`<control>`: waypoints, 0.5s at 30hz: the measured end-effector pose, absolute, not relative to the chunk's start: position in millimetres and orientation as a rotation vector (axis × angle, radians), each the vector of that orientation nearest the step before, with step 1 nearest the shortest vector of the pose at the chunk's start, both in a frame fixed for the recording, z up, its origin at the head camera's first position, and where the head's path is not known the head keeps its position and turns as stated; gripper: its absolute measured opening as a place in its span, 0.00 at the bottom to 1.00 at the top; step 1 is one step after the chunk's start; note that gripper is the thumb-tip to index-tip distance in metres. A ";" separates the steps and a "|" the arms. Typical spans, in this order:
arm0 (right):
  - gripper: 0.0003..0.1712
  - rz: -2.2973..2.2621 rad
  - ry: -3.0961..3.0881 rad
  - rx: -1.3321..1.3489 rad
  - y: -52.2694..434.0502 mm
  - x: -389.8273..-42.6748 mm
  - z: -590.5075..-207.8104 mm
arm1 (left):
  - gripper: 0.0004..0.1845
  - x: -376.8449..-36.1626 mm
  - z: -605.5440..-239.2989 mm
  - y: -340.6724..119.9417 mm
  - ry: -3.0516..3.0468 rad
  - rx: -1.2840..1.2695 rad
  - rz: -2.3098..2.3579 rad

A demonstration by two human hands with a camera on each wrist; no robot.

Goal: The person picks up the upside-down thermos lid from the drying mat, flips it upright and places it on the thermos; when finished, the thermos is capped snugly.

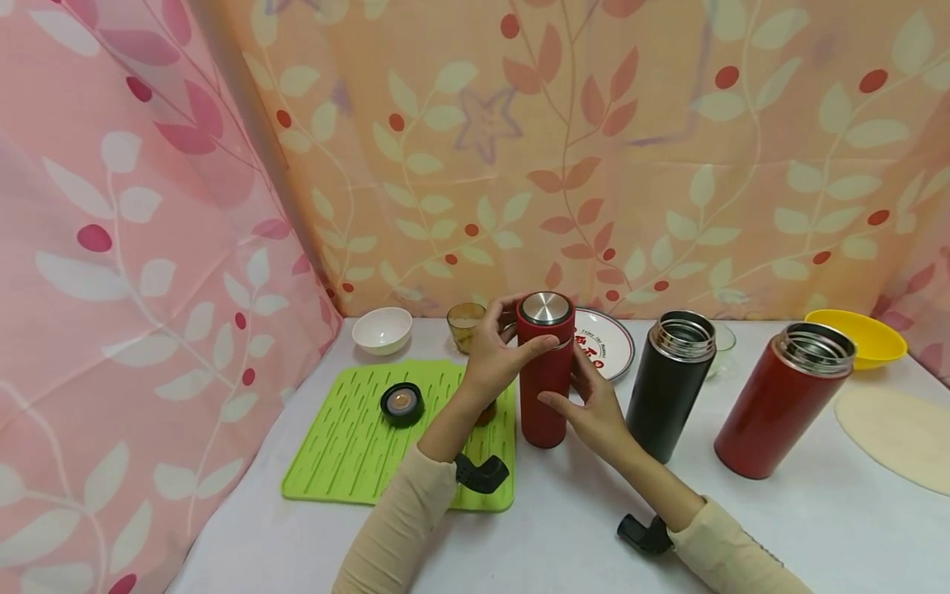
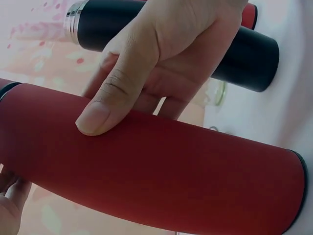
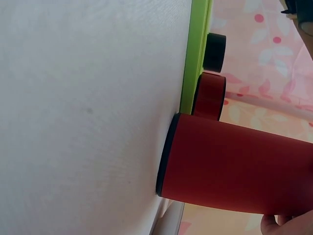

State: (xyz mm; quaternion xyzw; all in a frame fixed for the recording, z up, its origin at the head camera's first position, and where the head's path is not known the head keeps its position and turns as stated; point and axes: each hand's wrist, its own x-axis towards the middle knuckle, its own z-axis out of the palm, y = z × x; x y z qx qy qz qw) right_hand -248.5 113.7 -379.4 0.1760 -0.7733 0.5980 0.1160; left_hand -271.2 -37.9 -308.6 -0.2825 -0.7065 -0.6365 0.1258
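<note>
A matte red thermos (image 1: 544, 396) stands upright on the white table (image 1: 564, 511), just right of the green mat. Its steel-topped lid (image 1: 545, 308) sits on its mouth. My left hand (image 1: 512, 338) grips the bottle's top at the lid, thumb in front. My right hand (image 1: 575, 396) holds the body lower down from the right. In the left wrist view the right hand (image 2: 146, 73) has its thumb pressed on the red thermos (image 2: 161, 171), fingers behind it. The right wrist view shows the thermos (image 3: 234, 171) base flat on the table (image 3: 88, 112).
The green mat (image 1: 349, 445) carries a black lid (image 1: 402, 404) and a red lid (image 3: 210, 95). An open black thermos (image 1: 670, 384) and an open glossy red thermos (image 1: 783, 400) stand to the right. At the back sit a white bowl (image 1: 382, 330), glass cup (image 1: 465, 323), plate (image 1: 609, 342) and yellow bowl (image 1: 861, 334).
</note>
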 end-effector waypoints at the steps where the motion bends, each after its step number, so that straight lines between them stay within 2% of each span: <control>1: 0.47 1.750 -2.269 0.513 113.7 -248.3 -379.0 | 0.30 -270.9 -308.6 -38.0 -2.050 -0.818 -1.867; 8: 0.48 1.754 -2.230 0.540 120.2 -267.6 -404.3 | 0.33 -294.6 -336.2 -43.2 -1.958 -0.891 -1.946; 11: 0.47 1.748 -2.231 0.540 120.4 -268.0 -404.7 | 0.30 -294.9 -337.6 -44.6 -1.932 -0.923 -2.003; 15: 0.48 1.745 -2.238 0.534 120.6 -268.8 -405.9 | 0.40 -292.6 -337.6 -41.3 -1.900 -0.925 -2.016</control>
